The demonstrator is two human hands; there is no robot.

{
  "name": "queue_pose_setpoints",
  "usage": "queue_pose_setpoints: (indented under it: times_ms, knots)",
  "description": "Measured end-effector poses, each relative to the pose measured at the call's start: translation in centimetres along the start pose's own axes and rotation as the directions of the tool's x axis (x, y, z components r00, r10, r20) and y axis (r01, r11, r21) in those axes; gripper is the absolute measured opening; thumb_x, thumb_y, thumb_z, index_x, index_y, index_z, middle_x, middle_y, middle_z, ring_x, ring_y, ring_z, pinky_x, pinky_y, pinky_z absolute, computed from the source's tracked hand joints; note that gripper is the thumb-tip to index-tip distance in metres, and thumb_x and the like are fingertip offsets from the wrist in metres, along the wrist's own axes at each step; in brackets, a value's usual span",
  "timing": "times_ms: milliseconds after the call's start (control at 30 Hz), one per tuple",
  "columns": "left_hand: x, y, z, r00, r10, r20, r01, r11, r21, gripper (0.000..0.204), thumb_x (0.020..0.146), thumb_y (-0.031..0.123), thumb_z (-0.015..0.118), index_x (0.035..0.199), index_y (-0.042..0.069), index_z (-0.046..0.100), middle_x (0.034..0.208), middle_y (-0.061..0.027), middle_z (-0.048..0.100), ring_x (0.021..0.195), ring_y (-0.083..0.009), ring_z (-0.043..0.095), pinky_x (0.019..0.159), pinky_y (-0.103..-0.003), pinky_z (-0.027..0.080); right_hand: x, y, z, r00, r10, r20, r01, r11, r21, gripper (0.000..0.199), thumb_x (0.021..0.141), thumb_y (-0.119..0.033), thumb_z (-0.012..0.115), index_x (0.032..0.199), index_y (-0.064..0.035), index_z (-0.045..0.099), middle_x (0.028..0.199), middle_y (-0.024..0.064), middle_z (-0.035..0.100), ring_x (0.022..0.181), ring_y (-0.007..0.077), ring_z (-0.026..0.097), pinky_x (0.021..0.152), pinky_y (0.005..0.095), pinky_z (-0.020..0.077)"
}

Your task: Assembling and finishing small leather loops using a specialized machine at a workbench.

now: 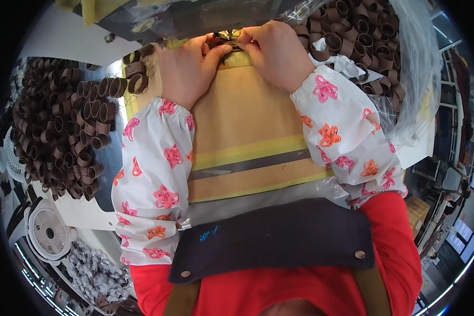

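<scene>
Both of my hands are at the lit needle area (pixel 228 36) of what looks like a sewing machine (pixel 200 20). My left hand (pixel 185 67) has its thumb stretched toward the needle and its fingers bent, pinching from the left. My right hand (pixel 280 55) closes thumb and forefinger from the right. Between the fingertips shows a bit of a small dark brown piece (pixel 236 47); the rest of it is hidden by my fingers. Just left of my left wrist lie several finished-looking brown loops (pixel 137 76) with loose threads.
A big heap of brown loops (pixel 52 126) covers the left side. More brown loops (pixel 353 31) fill a clear plastic bag (pixel 416 68) at the far right. Tan board with yellow tape (pixel 247 116) lies under my forearms. A white fan (pixel 48 231) stands lower left.
</scene>
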State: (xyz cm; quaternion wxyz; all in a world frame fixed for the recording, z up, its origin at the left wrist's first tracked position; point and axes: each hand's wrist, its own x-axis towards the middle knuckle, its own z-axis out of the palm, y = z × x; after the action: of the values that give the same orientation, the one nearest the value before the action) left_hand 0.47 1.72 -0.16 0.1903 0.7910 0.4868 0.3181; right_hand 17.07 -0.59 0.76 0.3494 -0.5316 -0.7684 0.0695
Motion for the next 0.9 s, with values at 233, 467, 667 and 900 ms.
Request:
queue_pose_setpoints:
  times_ms: [233, 467, 667, 900]
  knots:
    - [0.1, -0.3, 0.3, 1.0, 0.018, 0.001, -0.018, 0.999, 0.051, 0.026, 0.072, 0.03, 0.066, 0.076, 0.005, 0.065, 0.05, -0.0025, 0.053, 0.045, -0.017, 0.053, 0.045, -0.029, 0.039, 0.0, -0.1, 0.1, 0.994, 0.078, 0.07, -0.072, 0.993, -0.095, 0.008, 0.071, -0.01, 0.058, 0.073, -0.0027, 0.061, 0.059, 0.0146, 0.055, 0.058, 0.0297, 0.055, 0.054, 0.0381, 0.0432]
    - [0.0, -0.5, -0.3, 0.998, -0.038, 0.046, 0.037, 0.999, 0.012, 0.025, 0.074, 0.026, 0.067, 0.076, 0.002, 0.059, 0.051, -0.0018, 0.048, 0.044, -0.0107, 0.043, 0.044, -0.026, 0.034, 0.0, -0.9, 0.0, 0.992, 0.108, 0.065, -0.093, 0.976, -0.196, 0.008, 0.072, -0.016, 0.06, 0.075, -0.0094, 0.064, 0.066, 0.0103, 0.057, 0.064, 0.0271, 0.057, 0.056, 0.037, 0.0454]
    - [0.0, 0.2, 0.2, 0.999, 0.054, -0.007, -0.054, 0.998, 0.022, 0.026, 0.074, 0.026, 0.067, 0.074, 0.001, 0.058, 0.054, -0.0035, 0.051, 0.046, -0.0149, 0.046, 0.046, -0.029, 0.036, -0.4, -0.6, -0.5, 0.995, 0.09, 0.036, -0.083, 0.982, -0.169, 0.008, 0.072, -0.017, 0.06, 0.076, -0.0106, 0.063, 0.069, 0.0084, 0.056, 0.065, 0.0272, 0.057, 0.057, 0.0367, 0.0456]
    - [-0.7, 0.7, 0.2, 0.989, 0.089, -0.114, -0.069, 0.983, 0.168, 0.026, 0.077, 0.032, 0.061, 0.069, 0.007, 0.06, 0.059, -0.0047, 0.058, 0.062, -0.0214, 0.058, 0.084, -0.039, 0.031, -0.5, -0.4, 0.1, 0.998, 0.04, 0.053, -0.031, 0.987, -0.157, 0.009, 0.072, -0.015, 0.06, 0.077, -0.0082, 0.057, 0.07, 0.0079, 0.056, 0.069, 0.0271, 0.057, 0.059, 0.0361, 0.0459]
